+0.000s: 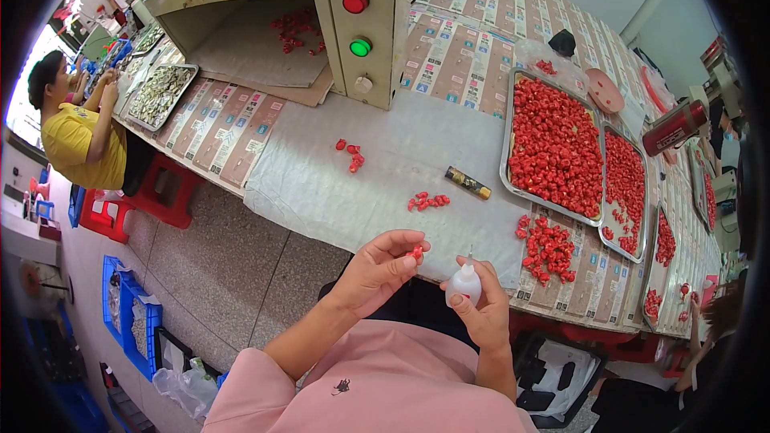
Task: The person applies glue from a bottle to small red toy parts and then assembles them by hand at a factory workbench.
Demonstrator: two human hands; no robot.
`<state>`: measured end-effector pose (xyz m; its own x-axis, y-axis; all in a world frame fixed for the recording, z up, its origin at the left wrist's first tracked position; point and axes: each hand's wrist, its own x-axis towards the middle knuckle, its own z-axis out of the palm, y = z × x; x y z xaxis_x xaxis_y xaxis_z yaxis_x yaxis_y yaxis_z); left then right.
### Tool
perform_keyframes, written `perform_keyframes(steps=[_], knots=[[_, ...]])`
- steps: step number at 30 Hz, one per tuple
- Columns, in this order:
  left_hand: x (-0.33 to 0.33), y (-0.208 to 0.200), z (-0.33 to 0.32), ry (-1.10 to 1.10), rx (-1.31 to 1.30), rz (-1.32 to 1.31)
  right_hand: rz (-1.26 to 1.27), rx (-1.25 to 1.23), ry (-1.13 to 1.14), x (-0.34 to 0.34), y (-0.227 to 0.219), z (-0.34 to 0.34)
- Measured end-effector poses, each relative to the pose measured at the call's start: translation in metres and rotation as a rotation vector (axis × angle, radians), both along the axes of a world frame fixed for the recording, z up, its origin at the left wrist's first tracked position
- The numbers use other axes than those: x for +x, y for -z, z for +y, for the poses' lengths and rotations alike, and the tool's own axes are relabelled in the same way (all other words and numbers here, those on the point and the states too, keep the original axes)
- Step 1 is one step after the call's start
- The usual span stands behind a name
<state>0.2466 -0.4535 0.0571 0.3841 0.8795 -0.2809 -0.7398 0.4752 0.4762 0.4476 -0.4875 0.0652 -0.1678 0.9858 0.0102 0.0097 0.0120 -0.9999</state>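
Note:
My left hand pinches a small red piece between thumb and fingertips, just over the table's front edge. Close beside it, my right hand grips a small white squeeze bottle with a thin nozzle pointing up. The two are apart. On the white sheet ahead lie a short row of red pieces and a smaller cluster. A black and gold tube rests near them. A loose heap of red pieces is right of my right hand.
Metal trays of red pieces stand at the right. A beige machine with red and green buttons stands behind the sheet, red pieces inside its opening. A person in yellow works at the left; another person sits at the right.

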Motion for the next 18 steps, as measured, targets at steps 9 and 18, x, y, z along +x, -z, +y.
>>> perform_keyframes(steps=[9, 18], knots=[[0.005, 0.007, -0.008, -0.047, 0.256, 0.280, 0.038, -0.002, 0.128, 0.013, 0.005, -0.006], [0.007, 0.010, -0.014, -0.018, 0.307, 0.315, 0.355, -0.039, 0.348, 0.007, -0.008, -0.009]])
